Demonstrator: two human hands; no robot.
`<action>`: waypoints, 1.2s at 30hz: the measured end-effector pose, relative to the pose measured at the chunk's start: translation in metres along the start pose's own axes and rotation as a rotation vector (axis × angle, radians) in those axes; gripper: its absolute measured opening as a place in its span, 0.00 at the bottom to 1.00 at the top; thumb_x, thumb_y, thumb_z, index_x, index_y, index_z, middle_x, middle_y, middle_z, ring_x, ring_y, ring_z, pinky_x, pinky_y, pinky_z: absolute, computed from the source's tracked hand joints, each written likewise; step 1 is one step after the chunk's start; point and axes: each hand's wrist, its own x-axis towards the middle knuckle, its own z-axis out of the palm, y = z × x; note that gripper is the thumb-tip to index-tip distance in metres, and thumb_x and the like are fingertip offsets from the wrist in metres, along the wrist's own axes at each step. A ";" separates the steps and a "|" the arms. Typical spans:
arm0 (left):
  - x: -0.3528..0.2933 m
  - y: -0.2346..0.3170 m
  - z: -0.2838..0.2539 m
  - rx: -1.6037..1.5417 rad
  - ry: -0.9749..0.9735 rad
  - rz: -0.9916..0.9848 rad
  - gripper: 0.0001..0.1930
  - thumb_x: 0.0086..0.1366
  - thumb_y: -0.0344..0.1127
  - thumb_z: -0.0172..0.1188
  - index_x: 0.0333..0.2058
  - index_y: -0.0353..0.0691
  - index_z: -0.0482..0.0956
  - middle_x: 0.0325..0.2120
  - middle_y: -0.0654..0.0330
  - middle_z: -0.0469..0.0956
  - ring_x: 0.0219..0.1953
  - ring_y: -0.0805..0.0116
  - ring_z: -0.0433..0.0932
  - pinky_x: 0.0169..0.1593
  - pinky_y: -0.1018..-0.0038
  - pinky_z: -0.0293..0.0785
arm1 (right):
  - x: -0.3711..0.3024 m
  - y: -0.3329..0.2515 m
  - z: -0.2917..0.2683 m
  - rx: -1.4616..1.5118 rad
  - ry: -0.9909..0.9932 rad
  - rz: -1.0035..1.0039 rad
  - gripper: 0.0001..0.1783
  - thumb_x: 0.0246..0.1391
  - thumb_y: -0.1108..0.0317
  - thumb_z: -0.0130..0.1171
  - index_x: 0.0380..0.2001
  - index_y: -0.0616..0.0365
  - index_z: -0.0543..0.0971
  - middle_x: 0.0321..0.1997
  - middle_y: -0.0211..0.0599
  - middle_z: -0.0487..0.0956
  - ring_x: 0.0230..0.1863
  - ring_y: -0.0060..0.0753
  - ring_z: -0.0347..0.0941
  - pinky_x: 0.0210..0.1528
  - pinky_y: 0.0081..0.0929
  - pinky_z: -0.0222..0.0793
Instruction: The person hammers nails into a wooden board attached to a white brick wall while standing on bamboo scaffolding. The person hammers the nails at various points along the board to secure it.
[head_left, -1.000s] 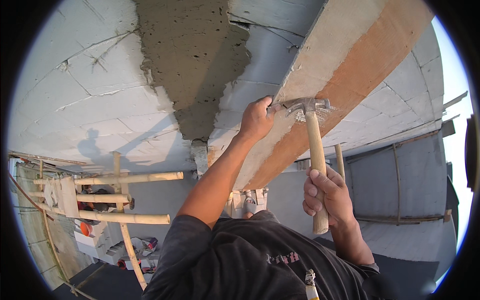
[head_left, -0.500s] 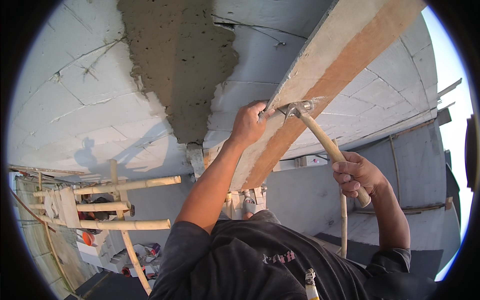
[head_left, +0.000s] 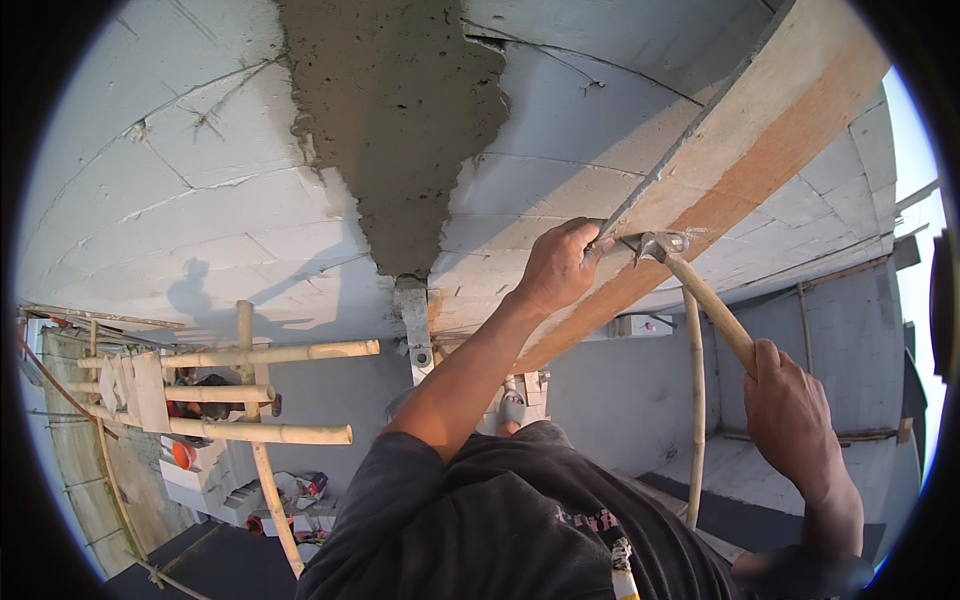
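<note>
A long wooden board [head_left: 770, 130], pale with a reddish-brown band, slants from the upper right down toward my body. My left hand [head_left: 558, 270] is closed round its left edge. My right hand [head_left: 795, 420] grips the lower part of a claw hammer's wooden handle [head_left: 712, 312]. The metal hammer head [head_left: 660, 246] lies against the board's face, with its claw side near my left fingers. Whether a nail sits under the claw, I cannot tell. To the left, a dark strip of rough mortar [head_left: 400, 120] runs down the pale block wall [head_left: 240, 200].
Bamboo poles [head_left: 270, 352] form a frame at the left, with another upright pole [head_left: 697, 410] at the right. Below are stacked pale blocks [head_left: 205, 480] and an orange object [head_left: 183, 455]. My sandalled foot [head_left: 512, 405] stands on planks. A cigarette [head_left: 623, 575] shows at the lower edge.
The board has swung right, away from the mortar strip, with my left hand still on its edge. The hammer and my right hand have moved right, the hand also lower. The view has shifted slightly.
</note>
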 end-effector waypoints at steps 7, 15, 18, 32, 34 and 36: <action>0.011 0.006 0.014 0.057 0.094 -0.039 0.16 0.75 0.43 0.60 0.38 0.34 0.83 0.26 0.49 0.78 0.31 0.48 0.78 0.35 0.57 0.71 | 0.018 -0.013 -0.042 0.035 -0.076 0.140 0.06 0.63 0.74 0.57 0.41 0.65 0.74 0.31 0.59 0.80 0.39 0.66 0.79 0.45 0.54 0.73; 0.014 0.001 0.013 -0.047 0.052 -0.210 0.20 0.74 0.51 0.62 0.38 0.37 0.87 0.14 0.54 0.69 0.17 0.63 0.64 0.25 0.66 0.62 | 0.045 0.022 -0.009 0.189 -0.059 0.153 0.10 0.61 0.76 0.61 0.45 0.66 0.75 0.32 0.61 0.79 0.37 0.65 0.77 0.44 0.53 0.72; 0.007 0.008 0.023 -0.118 0.112 -0.145 0.20 0.72 0.47 0.65 0.27 0.36 0.82 0.17 0.49 0.75 0.19 0.51 0.73 0.27 0.58 0.67 | 0.038 0.062 0.009 0.152 0.113 0.013 0.15 0.60 0.76 0.62 0.50 0.64 0.76 0.34 0.60 0.79 0.39 0.62 0.79 0.45 0.52 0.73; 0.014 0.000 0.026 -0.096 0.122 -0.119 0.17 0.72 0.44 0.66 0.33 0.33 0.85 0.15 0.59 0.68 0.18 0.70 0.62 0.24 0.68 0.59 | 0.046 0.064 0.015 0.405 -0.178 0.056 0.13 0.57 0.76 0.59 0.45 0.69 0.78 0.24 0.51 0.73 0.25 0.46 0.67 0.35 0.42 0.67; 0.007 0.002 0.025 -0.121 0.150 -0.124 0.16 0.72 0.43 0.66 0.34 0.33 0.86 0.14 0.60 0.68 0.18 0.71 0.61 0.24 0.68 0.59 | 0.036 0.054 0.016 0.465 -0.177 0.038 0.11 0.56 0.77 0.58 0.43 0.69 0.77 0.23 0.51 0.72 0.24 0.45 0.65 0.33 0.41 0.66; 0.002 0.000 0.019 -0.140 0.180 -0.130 0.16 0.73 0.43 0.66 0.35 0.33 0.86 0.14 0.61 0.67 0.18 0.71 0.61 0.24 0.69 0.58 | 0.039 0.053 0.020 0.527 -0.178 0.014 0.10 0.56 0.78 0.58 0.41 0.69 0.77 0.22 0.51 0.71 0.23 0.43 0.62 0.32 0.40 0.65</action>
